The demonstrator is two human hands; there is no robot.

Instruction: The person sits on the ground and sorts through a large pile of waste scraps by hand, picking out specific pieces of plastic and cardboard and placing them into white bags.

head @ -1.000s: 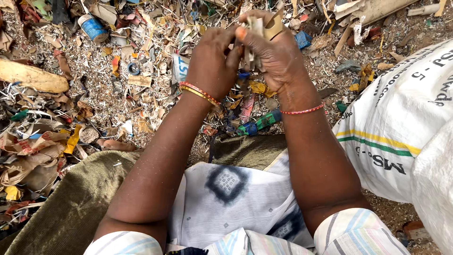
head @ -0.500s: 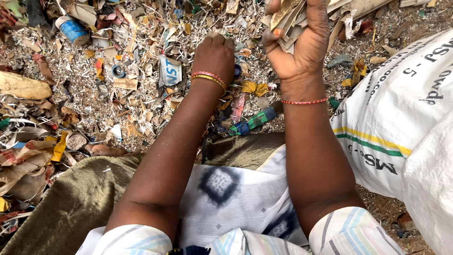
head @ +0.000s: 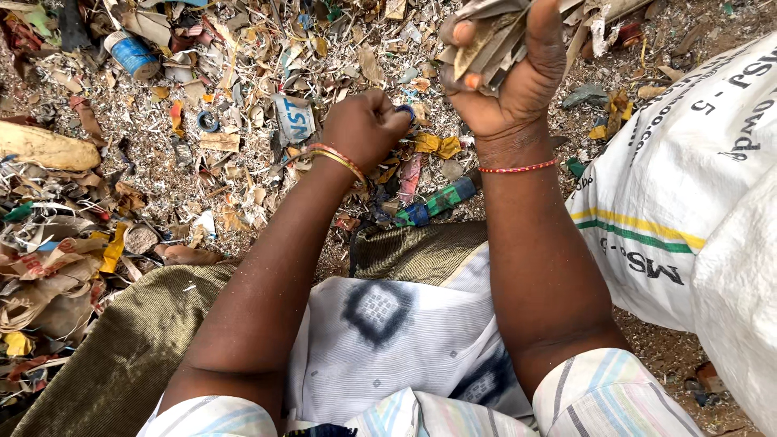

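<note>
I see my right hand (head: pixel 506 77) raised near the top of the view, its fingers closed around a bundle of flat cardboard strips (head: pixel 494 36). The thumb presses on the bundle from the front, and the strips stick out above the fist. A thin red bracelet (head: pixel 518 168) sits on this wrist.

My left hand (head: pixel 368 125) is lower, down at the litter (head: pixel 243 105) of paper scraps and wrappers that covers the ground. Its fingers are curled tight into a fist, and something small and blue (head: pixel 405 111) shows at the fingertips; I cannot tell what it is or if the hand really grips it. Gold and red bangles (head: pixel 336 158) are on this wrist.

Just beside the left hand, between the two arms, lies a green and blue wrapper (head: pixel 437 201). A blue can (head: pixel 133 55) lies far at the upper left. A big white woven sack (head: pixel 696 202) stands at the right, near the right forearm.
</note>
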